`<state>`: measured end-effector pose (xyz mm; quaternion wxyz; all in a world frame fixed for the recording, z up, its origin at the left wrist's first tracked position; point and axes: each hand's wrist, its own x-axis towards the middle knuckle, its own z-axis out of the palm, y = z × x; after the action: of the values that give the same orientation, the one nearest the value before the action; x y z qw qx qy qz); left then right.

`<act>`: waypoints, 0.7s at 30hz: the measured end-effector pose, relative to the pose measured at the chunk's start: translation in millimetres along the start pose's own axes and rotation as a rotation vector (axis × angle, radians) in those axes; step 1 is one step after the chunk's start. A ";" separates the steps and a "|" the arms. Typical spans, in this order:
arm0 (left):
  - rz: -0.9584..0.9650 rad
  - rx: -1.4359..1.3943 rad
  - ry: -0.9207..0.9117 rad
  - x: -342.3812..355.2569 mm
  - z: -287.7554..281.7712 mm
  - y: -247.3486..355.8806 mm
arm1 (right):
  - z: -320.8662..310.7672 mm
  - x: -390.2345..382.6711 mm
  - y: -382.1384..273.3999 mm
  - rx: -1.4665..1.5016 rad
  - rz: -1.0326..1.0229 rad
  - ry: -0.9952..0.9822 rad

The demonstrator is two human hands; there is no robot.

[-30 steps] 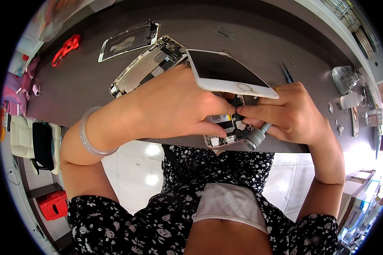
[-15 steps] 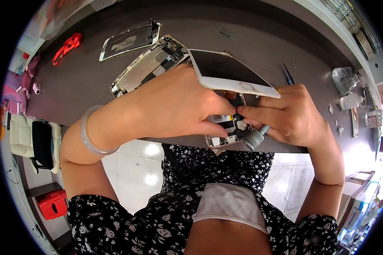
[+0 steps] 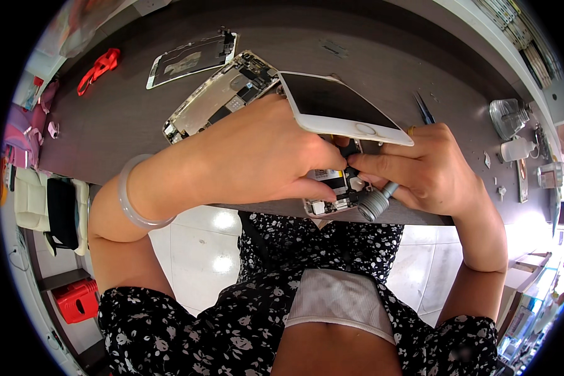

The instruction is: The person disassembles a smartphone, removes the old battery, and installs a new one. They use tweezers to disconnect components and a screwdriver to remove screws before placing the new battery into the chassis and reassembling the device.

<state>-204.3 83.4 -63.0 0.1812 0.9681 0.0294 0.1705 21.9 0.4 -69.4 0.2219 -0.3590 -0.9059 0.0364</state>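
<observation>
An opened phone (image 3: 326, 207) lies at the table's near edge, its inner parts and battery bared. Its white-framed screen (image 3: 344, 108) stands tilted up above it, over the fingers of both hands. My left hand (image 3: 276, 150) grips the phone, thumb along its near part and index fingertip over its middle; the other fingers are largely hidden behind the screen. My right hand (image 3: 429, 166) is closed round a screwdriver with a grey knurled handle (image 3: 374, 205), the handle end towards me. The right thumb tip meets the left index tip over the phone; what lies between them is hidden.
Beyond my left hand lie a bare phone housing (image 3: 229, 94) and a detached screen (image 3: 191, 59). A red strap (image 3: 99, 72) is at far left. Tweezers (image 3: 424, 108) lie past my right hand; a glass jar (image 3: 509, 117) and a white bottle (image 3: 517, 149) stand at right.
Hardly anything differs. Both hands keep their grip, and the tilted screen has shifted by a very small amount.
</observation>
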 end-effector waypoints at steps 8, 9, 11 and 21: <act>-0.076 -0.048 -0.042 -2.4 -0.1 1.2 | -1.7 0.7 -2.1 0.058 0.023 -0.048; -0.078 -0.053 -0.041 -2.6 0.0 1.0 | -1.8 0.8 -2.2 0.061 0.027 -0.052; -0.077 -0.066 -0.021 -2.3 -0.9 1.8 | -2.4 0.9 -2.7 0.067 0.036 -0.061; -0.039 -0.007 0.028 -2.3 0.7 0.3 | -6.5 3.1 -0.8 0.014 -0.002 -0.044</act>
<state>-206.3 82.6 -64.3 0.1876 0.9642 0.0503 0.1805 22.2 1.3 -62.3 0.2045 -0.3558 -0.9105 0.0506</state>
